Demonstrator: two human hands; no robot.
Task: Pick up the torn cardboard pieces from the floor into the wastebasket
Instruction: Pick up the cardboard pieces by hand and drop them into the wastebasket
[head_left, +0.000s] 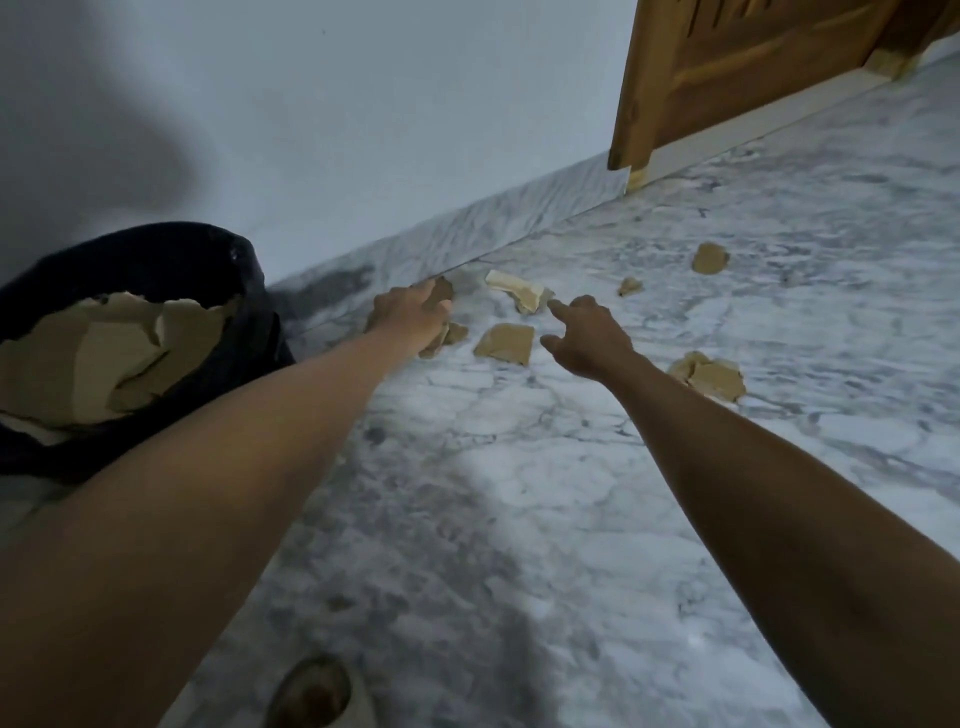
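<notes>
Several torn brown cardboard pieces lie on the marble floor near the wall. My left hand (410, 319) reaches down over a cluster of pieces (451, 333) by the skirting, its fingers curled onto them. My right hand (584, 338) hovers with the index finger stretched toward a pale folded piece (519, 291); it holds nothing. A square piece (505, 343) lies between the hands. More pieces lie to the right (709, 375), (709, 258), (629, 286). The black wastebasket (249, 332) stands at the left, with large cardboard scraps (104, 353) inside.
A pale wall with a marble skirting (519, 218) runs behind the pieces. A wooden door (727, 73) stands at the upper right. A foot or shoe (311, 691) shows at the bottom edge. Bare marble floor (519, 493) lies between me and the pieces.
</notes>
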